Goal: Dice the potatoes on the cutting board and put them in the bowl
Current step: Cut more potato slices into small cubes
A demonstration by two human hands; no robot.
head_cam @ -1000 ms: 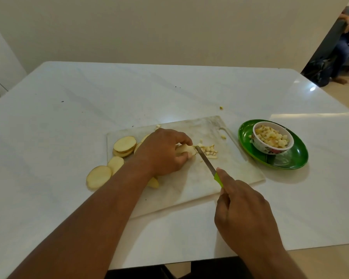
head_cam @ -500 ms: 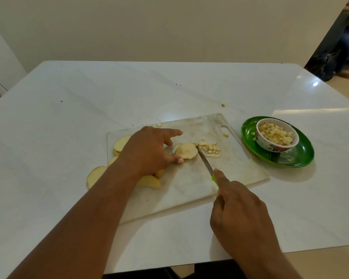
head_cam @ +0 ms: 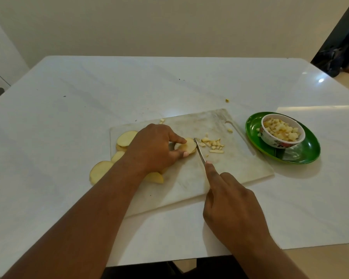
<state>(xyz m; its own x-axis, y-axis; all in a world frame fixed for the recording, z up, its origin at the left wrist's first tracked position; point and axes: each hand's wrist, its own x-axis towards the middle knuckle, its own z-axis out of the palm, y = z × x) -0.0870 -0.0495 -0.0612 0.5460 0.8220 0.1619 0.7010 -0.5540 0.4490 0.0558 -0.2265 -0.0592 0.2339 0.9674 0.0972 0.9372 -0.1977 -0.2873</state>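
Now the left hand (head_cam: 155, 148) pinches a potato slice (head_cam: 186, 145) on the cutting board (head_cam: 189, 178). The right hand (head_cam: 234, 210) grips the knife (head_cam: 199, 151), touching the slice. The bowl (head_cam: 282, 130) of potato bits sits at 3 o'clock.

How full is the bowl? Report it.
Nearly full: diced potato piles up to about the rim of the bowl.

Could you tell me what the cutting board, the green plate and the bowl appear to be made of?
Cutting board: probably white plastic, matte, scuffed and stained. Green plate: glossy, showing reflections; likely melamine or glazed ceramic. Bowl: white, shiny, with a floral print; ceramic or melamine, unclear which.
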